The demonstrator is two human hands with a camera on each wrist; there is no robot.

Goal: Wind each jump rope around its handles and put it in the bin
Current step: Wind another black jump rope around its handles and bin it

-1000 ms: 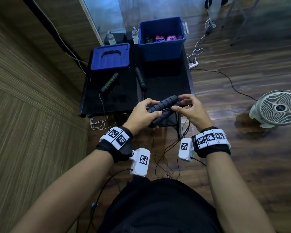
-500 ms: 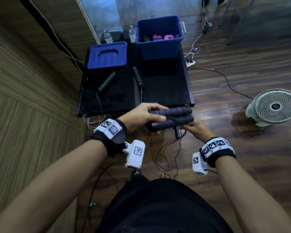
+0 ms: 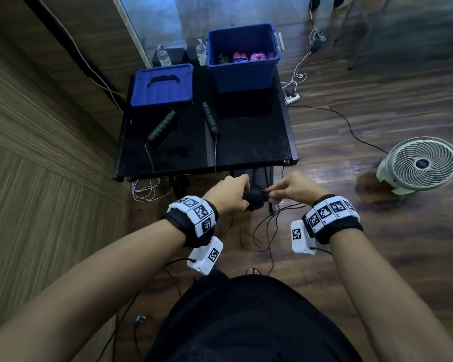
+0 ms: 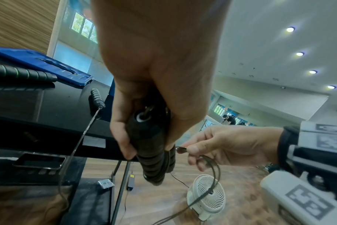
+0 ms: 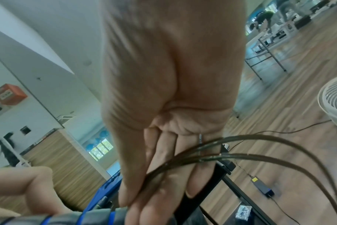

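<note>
Black handles (image 3: 252, 198) sat side by side in my left hand (image 3: 228, 194), just in front of the table (image 3: 246, 142). I judged I held the two together like that so the rope (image 3: 262, 231) could go round both at once. My left fingers were curled tight about them. My right hand (image 3: 292, 189) was just beside the handles, pinching the thin rope between thumb and fingertips, with the other fingers loosely bent. The rest of the rope hung down in loose loops toward the floor, so I judged the winding had only begun. On the table lay two more handles, one with green rings (image 3: 161, 126) and one plain (image 3: 210, 118), not yet wound. Behind them stood the blue bin (image 3: 242, 74), open, with its lid (image 3: 162, 86) beside it.
</note>
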